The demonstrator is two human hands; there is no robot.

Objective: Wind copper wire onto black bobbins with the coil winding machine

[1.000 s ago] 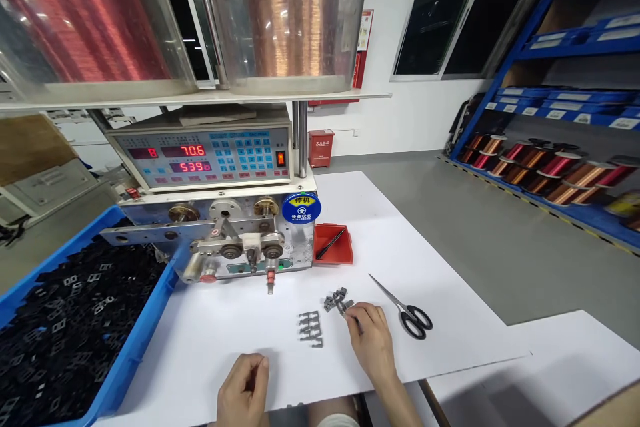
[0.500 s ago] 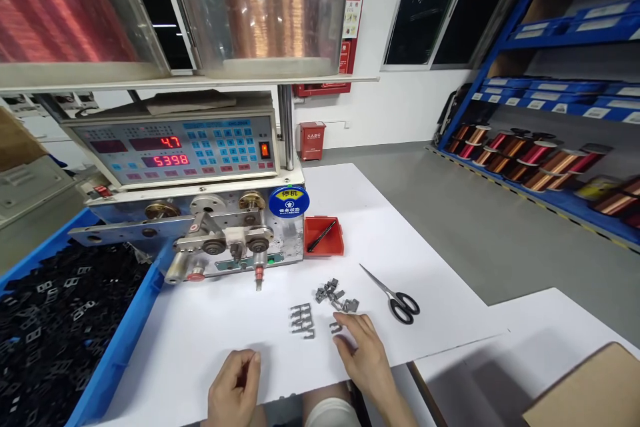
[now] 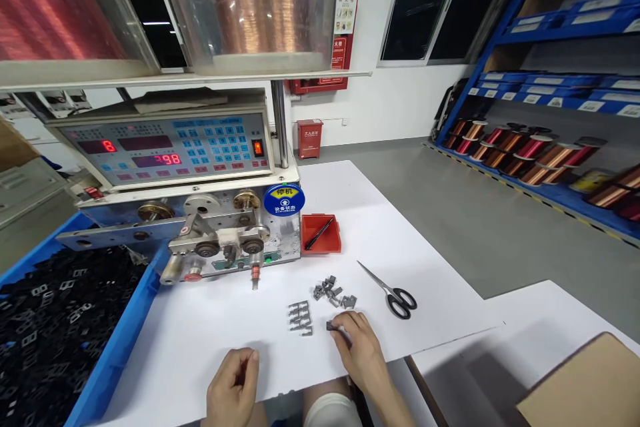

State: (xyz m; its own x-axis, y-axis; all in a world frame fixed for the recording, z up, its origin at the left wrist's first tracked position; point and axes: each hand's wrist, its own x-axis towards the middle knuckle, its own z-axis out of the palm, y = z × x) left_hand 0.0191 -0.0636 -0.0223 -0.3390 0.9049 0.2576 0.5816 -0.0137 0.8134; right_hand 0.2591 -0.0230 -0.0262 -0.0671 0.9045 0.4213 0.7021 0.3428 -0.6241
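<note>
My right hand [image 3: 359, 345] pinches a small dark grey U-shaped part [image 3: 331, 325] between thumb and fingertips, low over the white tabletop. Left of it lies a small row of similar grey parts [image 3: 300, 317]. Just beyond my fingers is a loose pile of more grey pieces [image 3: 327, 288]. My left hand [image 3: 233, 383] rests at the table's front edge, its fingers curled in against the thumb, with nothing visible in them. Black-handled scissors [image 3: 395, 297] lie to the right of the pile, blades pointing away and left.
A winding machine [image 3: 220, 233] with a lit display panel stands at the back left. Beside it are a red tray [image 3: 334, 240] with a black pen and a blue bin [image 3: 113, 373] of black parts. Cardboard [image 3: 585, 387] sits at right; wire spools [image 3: 535, 157] fill a shelf.
My right thumb and fingers have closed on the small grey part, which was open to view between them before. My left hand stays put. The view has shifted slightly.
</note>
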